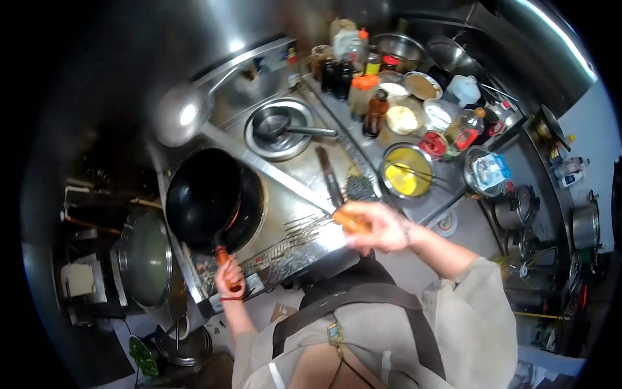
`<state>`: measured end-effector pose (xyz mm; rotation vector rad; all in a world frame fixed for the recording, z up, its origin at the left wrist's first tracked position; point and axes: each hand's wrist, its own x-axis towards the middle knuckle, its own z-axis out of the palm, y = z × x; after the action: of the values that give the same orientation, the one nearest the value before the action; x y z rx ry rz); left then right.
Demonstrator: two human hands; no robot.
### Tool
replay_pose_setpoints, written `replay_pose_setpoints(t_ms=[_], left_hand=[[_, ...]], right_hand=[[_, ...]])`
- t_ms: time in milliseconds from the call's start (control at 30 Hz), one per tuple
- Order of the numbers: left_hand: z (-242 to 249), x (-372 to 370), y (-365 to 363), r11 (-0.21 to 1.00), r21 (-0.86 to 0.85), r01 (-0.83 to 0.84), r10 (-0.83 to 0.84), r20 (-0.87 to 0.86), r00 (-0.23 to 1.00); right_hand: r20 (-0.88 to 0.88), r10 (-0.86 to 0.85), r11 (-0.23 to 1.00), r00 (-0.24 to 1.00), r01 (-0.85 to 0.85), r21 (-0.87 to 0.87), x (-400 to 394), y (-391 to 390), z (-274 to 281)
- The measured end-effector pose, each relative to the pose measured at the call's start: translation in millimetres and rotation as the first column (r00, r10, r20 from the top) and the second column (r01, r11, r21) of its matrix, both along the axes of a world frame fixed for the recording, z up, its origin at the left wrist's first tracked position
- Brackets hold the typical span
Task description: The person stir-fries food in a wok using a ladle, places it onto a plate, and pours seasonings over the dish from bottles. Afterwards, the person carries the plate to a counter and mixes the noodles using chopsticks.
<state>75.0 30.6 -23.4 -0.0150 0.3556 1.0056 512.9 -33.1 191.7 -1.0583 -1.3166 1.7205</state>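
Note:
My left hand [230, 279] is closed around the wooden handle of a black wok [202, 194], which sits tilted over the stove's left burner. Its visible inside looks dark, with no food that I can make out. The fingers of my right hand [379, 225] wrap the orange wooden end of a long metal ladle [183, 115]. Its shaft slants across the stove, and the slightly blurred bowl is raised beyond the wok. Near my right hand, a dark, long-handled tool [330, 178] lies on the stove top.
A metal basin [278, 155] holds a small dark-handled pan [271, 123]. To the right stand a bowl of yellow liquid [406, 175] with chopsticks, seasoning bottles [376, 113] and several bowls. A large steel pot [146, 256] stands left of the wok.

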Motion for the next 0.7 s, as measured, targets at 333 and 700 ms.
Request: replay_pose_setpoints(t_ms=[333, 700], left_hand=[[68.2, 169.6, -10.9, 0.990, 0.096, -0.106, 0.125, -0.938, 0.322], [53.5, 230.4, -18.4, 0.978, 0.206, 0.041, 0.209, -0.947, -0.245]], right_hand=[[0.440, -0.691, 0.697, 0.574, 0.690, 0.196, 351.4, 140.8, 22.8], [0.893, -0.438, 0.763, 0.100, 0.567, 0.311, 487.8, 356.8, -63.9]])
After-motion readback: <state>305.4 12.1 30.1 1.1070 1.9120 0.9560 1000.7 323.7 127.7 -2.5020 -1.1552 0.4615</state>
